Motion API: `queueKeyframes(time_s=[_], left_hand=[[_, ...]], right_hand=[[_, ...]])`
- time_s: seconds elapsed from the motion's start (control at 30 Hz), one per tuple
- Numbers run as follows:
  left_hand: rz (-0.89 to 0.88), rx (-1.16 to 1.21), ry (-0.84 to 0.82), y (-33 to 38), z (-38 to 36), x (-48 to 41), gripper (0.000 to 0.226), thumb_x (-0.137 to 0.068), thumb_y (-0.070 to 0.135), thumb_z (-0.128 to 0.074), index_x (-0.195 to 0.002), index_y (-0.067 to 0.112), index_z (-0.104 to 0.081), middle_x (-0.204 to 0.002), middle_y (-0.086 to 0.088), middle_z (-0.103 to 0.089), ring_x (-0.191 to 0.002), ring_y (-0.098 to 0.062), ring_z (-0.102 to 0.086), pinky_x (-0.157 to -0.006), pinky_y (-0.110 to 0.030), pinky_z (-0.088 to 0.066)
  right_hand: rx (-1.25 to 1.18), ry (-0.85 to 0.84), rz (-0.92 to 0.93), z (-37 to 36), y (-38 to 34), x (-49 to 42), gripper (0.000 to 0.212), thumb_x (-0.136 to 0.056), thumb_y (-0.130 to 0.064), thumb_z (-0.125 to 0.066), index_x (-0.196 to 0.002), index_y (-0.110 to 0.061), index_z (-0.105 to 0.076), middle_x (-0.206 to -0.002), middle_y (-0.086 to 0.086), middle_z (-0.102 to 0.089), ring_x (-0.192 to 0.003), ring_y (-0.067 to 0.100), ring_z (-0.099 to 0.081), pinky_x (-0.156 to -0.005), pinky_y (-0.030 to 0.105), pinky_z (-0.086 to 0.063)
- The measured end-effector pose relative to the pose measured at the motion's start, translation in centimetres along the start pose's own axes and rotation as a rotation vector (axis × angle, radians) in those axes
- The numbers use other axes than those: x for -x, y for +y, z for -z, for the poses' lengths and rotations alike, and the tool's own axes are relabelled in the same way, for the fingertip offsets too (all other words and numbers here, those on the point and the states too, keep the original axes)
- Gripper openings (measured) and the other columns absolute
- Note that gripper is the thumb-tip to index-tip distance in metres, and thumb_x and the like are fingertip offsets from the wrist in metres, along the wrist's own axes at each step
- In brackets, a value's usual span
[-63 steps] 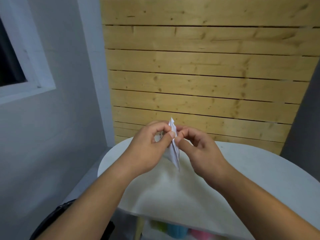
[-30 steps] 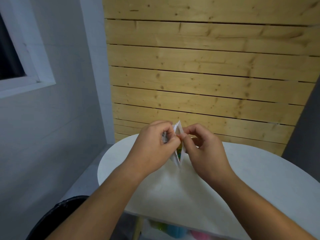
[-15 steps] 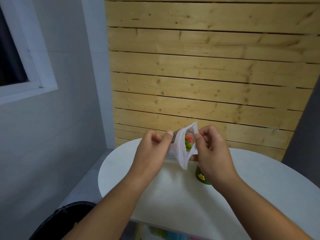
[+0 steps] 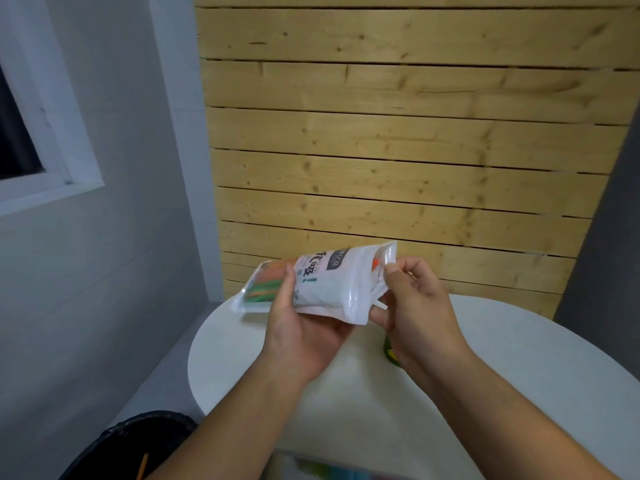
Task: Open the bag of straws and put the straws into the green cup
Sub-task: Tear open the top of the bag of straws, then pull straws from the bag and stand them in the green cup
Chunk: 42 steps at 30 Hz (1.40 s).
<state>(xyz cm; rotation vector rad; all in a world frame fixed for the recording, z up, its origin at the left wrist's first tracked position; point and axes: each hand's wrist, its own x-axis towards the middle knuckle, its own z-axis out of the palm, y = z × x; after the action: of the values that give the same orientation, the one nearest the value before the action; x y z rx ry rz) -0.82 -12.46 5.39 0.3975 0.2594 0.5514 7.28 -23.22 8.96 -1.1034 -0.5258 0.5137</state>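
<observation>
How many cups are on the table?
1: the green cup stands on the table behind the right hand, mostly hidden; others may be hidden too.

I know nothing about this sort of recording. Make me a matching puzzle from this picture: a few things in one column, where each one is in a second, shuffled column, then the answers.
Things
1. bag of straws
2. green cup
3. black bin
4. window

Places
A. on the white table, mostly hidden behind the right hand
B. upper left of the picture
C. held up over the table, the left hand round its middle
D. lower left, below the table's edge

Pairs: 1-C, 2-A, 3-D, 4-B
</observation>
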Motion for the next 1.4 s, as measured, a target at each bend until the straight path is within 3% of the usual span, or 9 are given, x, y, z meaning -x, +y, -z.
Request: queueKeyframes(time_s=[0.13,0.27,0.5,0.63,0.8,0.9,1.0,1.23,1.4], left_hand=[[-0.149,-0.058,0.043,0.3,-0.9,-1.1,0.051,-0.094,0.042,-0.063,-0.135,0.012,-0.063,-0.126,-0.016,-0.071,-0.115,-0.033,-0.069,-0.103,-0.052,-0.050],[-0.249,-0.272,0.068,0.3,-2.0,-1.8,0.041,-0.092,0.033,-0.067,-0.126,0.010,-0.067,-0.122,-0.017,-0.073,-0.103,-0.029,-0.073,-0.089,-0.046,-0.058],[-0.466,-0.587,0.012,-0.1,-4.8,-2.0,0.040,-0.077,0.035,-0.075,-0.110,0.014,-0.072,-0.108,-0.010,-0.078,-0.102,-0.027,-0.074,-0.089,-0.043,-0.060],[-0.470,-0.640,-0.016,-1.2,-5.5,-2.5,0.058,-0.076,0.036,-0.077,-0.124,0.006,-0.066,-0.114,-0.014,-0.075,-0.104,-0.029,-0.073,-0.092,-0.046,-0.059],[-0.305,-0.649,-0.142,-1.0,-3.7,-3.6,0.050,-0.083,0.027,-0.075,-0.127,0.008,-0.064,-0.113,-0.012,-0.071,-0.108,-0.028,-0.070,-0.093,-0.042,-0.058],[-0.277,-0.701,-0.138,-0.4,-2.6,-3.9,0.040,-0.080,0.019,-0.080,-0.118,0.011,-0.069,-0.111,-0.009,-0.076,-0.105,-0.025,-0.072,-0.086,-0.037,-0.060],[-0.358,-0.694,-0.071,0.4,-1.9,-3.8,0.045,-0.074,0.023,-0.076,-0.118,0.014,-0.070,-0.110,-0.008,-0.077,-0.102,-0.025,-0.074,-0.078,-0.037,-0.061],[-0.536,-0.731,-0.050,1.0,-2.0,-3.3,0.058,-0.078,0.017,-0.079,-0.133,0.009,-0.060,-0.123,-0.014,-0.072,-0.112,-0.029,-0.070,-0.093,-0.044,-0.058],[-0.453,-0.646,-0.027,1.4,-1.3,-3.5,0.043,-0.079,0.019,-0.078,-0.120,0.015,-0.067,-0.109,-0.007,-0.076,-0.102,-0.026,-0.073,-0.082,-0.041,-0.061]], right_hand=[[-0.234,0.030,-0.157,1.4,0.5,-0.4,0.016,-0.101,-0.006,-0.046,-0.086,-0.008,-0.052,-0.071,0.003,-0.071,-0.061,0.013,-0.070,-0.051,0.027,-0.056],[-0.358,0.075,-0.301,2.6,1.5,-1.7,0.029,-0.099,-0.025,-0.051,-0.112,-0.003,-0.066,-0.106,0.011,-0.077,-0.098,0.033,-0.073,-0.092,0.056,-0.055],[-0.644,0.020,-0.513,3.1,2.9,-3.9,0.047,-0.093,-0.031,-0.052,-0.133,-0.007,-0.059,-0.132,0.017,-0.065,-0.121,0.038,-0.062,-0.104,0.056,-0.046],[-0.666,0.062,-0.448,3.1,3.5,-4.4,0.032,-0.097,-0.026,-0.049,-0.114,-0.002,-0.060,-0.138,0.025,-0.058,-0.094,0.031,-0.066,-0.084,0.048,-0.052],[-0.824,-0.062,-0.440,2.9,3.2,-4.2,0.045,-0.099,-0.023,-0.037,-0.132,0.002,-0.056,-0.127,0.021,-0.066,-0.114,0.032,-0.064,-0.096,0.045,-0.054],[-0.773,-0.076,-0.484,3.1,2.3,-3.9,0.042,-0.089,-0.021,-0.046,-0.098,0.009,-0.074,-0.101,0.025,-0.075,-0.080,0.037,-0.075,-0.065,0.046,-0.062],[-0.586,0.157,-0.461,3.9,3.1,-4.7,0.037,-0.101,-0.031,-0.045,-0.113,-0.003,-0.067,-0.104,0.019,-0.073,-0.090,0.034,-0.073,-0.082,0.047,-0.059],[-0.341,0.130,-0.410,3.4,4.2,-4.7,0.018,-0.095,-0.020,-0.059,-0.102,-0.007,-0.071,-0.101,0.016,-0.076,-0.093,0.037,-0.073,-0.089,0.049,-0.057],[-0.190,0.067,-0.329,4.1,4.1,-4.9,0.020,-0.091,-0.013,-0.064,-0.105,-0.001,-0.073,-0.086,0.010,-0.066,-0.069,0.018,-0.055,-0.063,0.026,-0.050]])
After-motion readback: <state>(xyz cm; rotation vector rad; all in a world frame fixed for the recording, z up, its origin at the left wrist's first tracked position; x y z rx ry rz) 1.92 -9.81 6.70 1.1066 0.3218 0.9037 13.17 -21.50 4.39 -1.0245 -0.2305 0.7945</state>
